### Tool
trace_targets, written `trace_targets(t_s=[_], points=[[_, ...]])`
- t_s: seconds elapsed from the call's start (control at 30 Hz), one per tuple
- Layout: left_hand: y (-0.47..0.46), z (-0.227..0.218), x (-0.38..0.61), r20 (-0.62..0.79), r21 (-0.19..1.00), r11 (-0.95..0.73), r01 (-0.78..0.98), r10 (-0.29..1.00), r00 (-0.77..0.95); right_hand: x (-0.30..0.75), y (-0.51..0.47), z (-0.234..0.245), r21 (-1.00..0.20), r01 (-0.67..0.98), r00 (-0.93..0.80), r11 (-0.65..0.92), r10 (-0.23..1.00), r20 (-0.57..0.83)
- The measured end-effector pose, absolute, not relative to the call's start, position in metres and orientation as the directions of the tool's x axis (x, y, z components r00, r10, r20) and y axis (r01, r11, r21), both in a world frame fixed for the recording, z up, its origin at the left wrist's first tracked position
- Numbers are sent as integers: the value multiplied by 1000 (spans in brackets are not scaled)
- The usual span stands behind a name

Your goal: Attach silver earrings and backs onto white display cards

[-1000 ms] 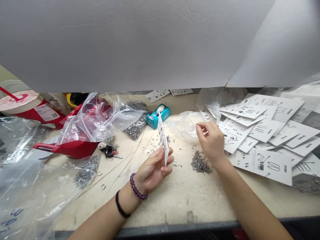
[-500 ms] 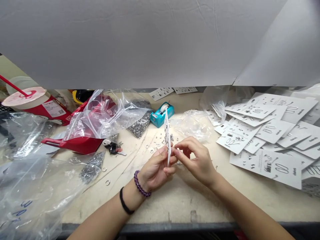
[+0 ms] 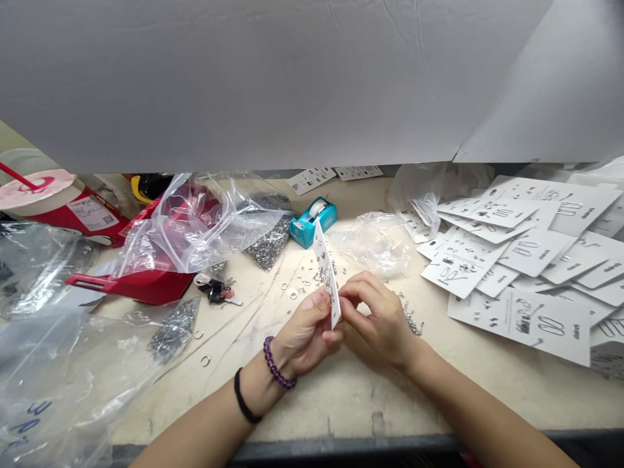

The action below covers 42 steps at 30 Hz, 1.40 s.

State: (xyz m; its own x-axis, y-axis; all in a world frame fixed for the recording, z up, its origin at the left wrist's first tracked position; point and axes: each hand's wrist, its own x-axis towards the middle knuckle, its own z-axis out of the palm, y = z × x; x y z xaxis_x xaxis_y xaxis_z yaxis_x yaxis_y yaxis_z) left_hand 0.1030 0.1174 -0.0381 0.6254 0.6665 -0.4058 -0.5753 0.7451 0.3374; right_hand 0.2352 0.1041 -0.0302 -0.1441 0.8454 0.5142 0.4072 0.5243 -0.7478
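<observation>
My left hand (image 3: 306,333) holds a narrow white printed card (image 3: 325,273) upright by its lower end, with the card's face turned sideways. My right hand (image 3: 376,318) is pinched against the card's lower edge, and any small piece in those fingertips is too small to tell. Small silver metal rings (image 3: 293,294) lie scattered on the cream worktop (image 3: 341,390) just beyond my hands. A loose pile of metal hooks (image 3: 413,323) sits by my right hand, partly hidden behind it.
Overlapping printed white cards (image 3: 517,260) cover the right of the bench. A teal tape dispenser (image 3: 312,222) stands at the back. Plastic bags (image 3: 190,227), a red scoop (image 3: 131,286), keys (image 3: 214,292) and a red cup (image 3: 63,208) crowd the left. A white sheet (image 3: 244,78) hangs above.
My right hand has moved left from over the table to the card and pinches at its lower edge. The hook pile, earlier in full view, is now partly behind that hand.
</observation>
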Motion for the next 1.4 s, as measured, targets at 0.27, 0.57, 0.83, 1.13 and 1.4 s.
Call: trace_targets(t_s=[0.27, 0.57, 0.83, 1.13, 1.4], points=[[118, -39, 104, -378, 401, 732, -551, 680, 628, 235, 103, -35, -783, 382, -145, 491, 869, 474], [125, -27, 101, -296, 637, 609, -472, 759, 580, 266, 118, -16, -850, 407, -319, 335, 924, 212], [137, -22, 87, -207, 881, 289, -374, 948, 243, 280, 113, -8, -501, 761, -476, 411, 880, -1], [137, -25, 87, -248, 908, 298, -296, 949, 195, 249, 98, -23, -272, 817, -534, 508, 845, -26], [138, -33, 87, -185, 950, 215, -227, 972, 146, 246, 93, -15, -524, 731, -491, 437, 870, 41]])
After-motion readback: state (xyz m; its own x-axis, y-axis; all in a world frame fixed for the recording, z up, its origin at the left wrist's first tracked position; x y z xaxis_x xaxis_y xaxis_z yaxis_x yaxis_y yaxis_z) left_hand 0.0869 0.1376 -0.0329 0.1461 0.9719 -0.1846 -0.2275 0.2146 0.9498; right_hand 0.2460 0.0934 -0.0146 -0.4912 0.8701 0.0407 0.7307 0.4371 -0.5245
